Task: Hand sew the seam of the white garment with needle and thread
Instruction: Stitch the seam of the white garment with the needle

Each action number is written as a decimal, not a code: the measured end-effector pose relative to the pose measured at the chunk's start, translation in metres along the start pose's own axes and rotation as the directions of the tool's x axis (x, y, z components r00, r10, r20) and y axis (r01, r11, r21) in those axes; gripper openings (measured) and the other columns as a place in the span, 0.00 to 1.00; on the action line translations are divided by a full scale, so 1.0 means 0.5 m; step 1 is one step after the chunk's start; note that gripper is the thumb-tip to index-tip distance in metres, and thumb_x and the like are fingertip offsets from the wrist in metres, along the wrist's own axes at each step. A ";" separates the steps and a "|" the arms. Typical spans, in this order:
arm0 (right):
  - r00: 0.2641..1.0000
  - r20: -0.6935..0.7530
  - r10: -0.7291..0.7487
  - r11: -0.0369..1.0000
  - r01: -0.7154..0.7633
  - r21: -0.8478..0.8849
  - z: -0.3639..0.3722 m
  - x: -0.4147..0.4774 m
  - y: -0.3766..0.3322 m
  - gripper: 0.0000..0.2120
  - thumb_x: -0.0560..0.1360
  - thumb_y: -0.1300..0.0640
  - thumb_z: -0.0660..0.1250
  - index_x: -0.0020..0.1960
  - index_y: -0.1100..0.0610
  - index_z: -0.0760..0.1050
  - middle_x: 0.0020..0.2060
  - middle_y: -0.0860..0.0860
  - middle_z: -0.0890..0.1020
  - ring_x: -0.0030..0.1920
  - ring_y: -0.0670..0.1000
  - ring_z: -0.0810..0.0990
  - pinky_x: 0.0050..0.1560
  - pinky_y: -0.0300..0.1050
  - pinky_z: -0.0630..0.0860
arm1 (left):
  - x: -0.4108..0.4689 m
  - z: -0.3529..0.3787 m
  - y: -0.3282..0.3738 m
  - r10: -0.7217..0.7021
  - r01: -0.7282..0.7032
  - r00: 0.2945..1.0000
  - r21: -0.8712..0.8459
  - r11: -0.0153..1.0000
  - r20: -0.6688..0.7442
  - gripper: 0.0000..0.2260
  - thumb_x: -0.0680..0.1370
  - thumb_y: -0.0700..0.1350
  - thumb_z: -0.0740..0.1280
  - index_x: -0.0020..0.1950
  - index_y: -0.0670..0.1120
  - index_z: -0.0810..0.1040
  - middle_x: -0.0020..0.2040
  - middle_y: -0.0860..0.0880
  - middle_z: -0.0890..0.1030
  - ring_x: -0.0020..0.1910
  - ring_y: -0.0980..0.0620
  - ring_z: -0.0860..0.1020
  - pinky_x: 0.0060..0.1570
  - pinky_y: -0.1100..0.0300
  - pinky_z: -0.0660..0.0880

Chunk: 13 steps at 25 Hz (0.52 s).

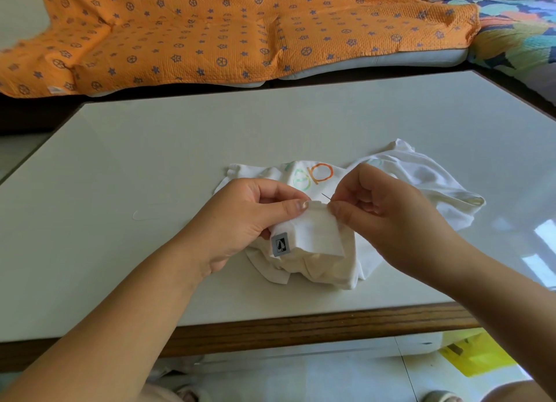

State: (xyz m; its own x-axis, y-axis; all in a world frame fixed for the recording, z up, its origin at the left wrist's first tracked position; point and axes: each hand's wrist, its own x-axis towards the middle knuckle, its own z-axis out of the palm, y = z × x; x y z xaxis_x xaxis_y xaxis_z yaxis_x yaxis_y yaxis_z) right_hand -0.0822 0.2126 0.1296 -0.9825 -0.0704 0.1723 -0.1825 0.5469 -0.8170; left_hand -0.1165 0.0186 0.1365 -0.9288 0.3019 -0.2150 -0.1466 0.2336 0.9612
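A crumpled white garment (415,176) with coloured letters and a small grey label lies on the pale table (150,149). My left hand (240,221) pinches a folded edge of the garment between thumb and fingers, lifted a little off the table. My right hand (388,209) sits just to the right of that edge, thumb and forefinger pinching a thin dark needle (325,196) whose tip points up and left over the fabric. The thread itself is too fine to make out at the needle.
A faint loop of pale thread (141,215) lies on the table left of my left hand. The wooden front edge (301,326) of the table runs below my wrists. An orange patterned blanket (210,31) covers a sofa behind. A yellow bag (478,353) lies on the floor.
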 end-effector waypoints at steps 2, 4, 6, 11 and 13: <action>0.999 0.045 0.028 0.999 -0.029 0.024 -0.004 0.002 0.001 0.06 0.76 0.55 0.68 0.42 0.47 0.76 0.34 0.49 0.82 0.35 0.48 0.79 0.40 0.40 0.76 | 0.001 -0.001 -0.001 0.019 -0.019 1.000 0.022 1.000 0.009 0.04 0.74 0.42 0.72 0.41 0.50 0.85 0.37 0.53 0.84 0.38 0.54 0.79 0.40 0.58 0.73; 0.996 0.076 0.044 0.998 -0.047 0.033 -0.005 0.002 0.001 0.06 0.77 0.55 0.68 0.42 0.46 0.78 0.29 0.48 0.79 0.29 0.45 0.77 0.36 0.36 0.74 | 0.000 -0.002 -0.001 0.029 -0.029 0.999 0.028 0.999 0.018 0.05 0.74 0.42 0.72 0.41 0.51 0.86 0.38 0.53 0.85 0.39 0.55 0.79 0.39 0.60 0.74; 0.994 0.099 0.051 0.998 -0.055 0.043 -0.002 0.000 -0.001 0.06 0.77 0.55 0.68 0.42 0.45 0.79 0.27 0.45 0.77 0.28 0.44 0.75 0.34 0.36 0.73 | -0.001 -0.003 -0.002 0.033 -0.034 0.999 0.037 0.999 0.017 0.06 0.74 0.42 0.72 0.40 0.52 0.86 0.39 0.52 0.85 0.40 0.54 0.79 0.40 0.60 0.75; 0.992 0.113 0.064 0.994 -0.073 0.080 -0.002 -0.001 0.003 0.06 0.76 0.55 0.68 0.41 0.46 0.80 0.28 0.50 0.77 0.29 0.46 0.73 0.36 0.43 0.73 | -0.003 -0.003 -0.002 0.032 -0.032 0.999 0.043 0.999 0.001 0.06 0.74 0.42 0.72 0.41 0.52 0.87 0.45 0.45 0.86 0.43 0.50 0.80 0.47 0.52 0.75; 0.990 0.126 0.066 0.993 -0.078 0.094 -0.002 -0.001 0.002 0.06 0.76 0.55 0.68 0.41 0.46 0.80 0.30 0.53 0.78 0.29 0.46 0.73 0.35 0.41 0.73 | -0.004 -0.003 -0.001 0.025 -0.025 1.000 0.035 0.999 0.002 0.06 0.75 0.42 0.72 0.41 0.51 0.86 0.45 0.46 0.86 0.43 0.50 0.80 0.47 0.53 0.76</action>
State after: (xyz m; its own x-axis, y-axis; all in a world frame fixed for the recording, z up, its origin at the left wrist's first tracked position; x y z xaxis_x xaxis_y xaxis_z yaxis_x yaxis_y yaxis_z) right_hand -0.0817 0.2138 0.1292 -0.9892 -0.1385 0.0480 -0.1083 0.4697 -0.8762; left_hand -0.1151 0.0167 0.1365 -0.9315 0.3093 -0.1915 -0.1116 0.2581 0.9597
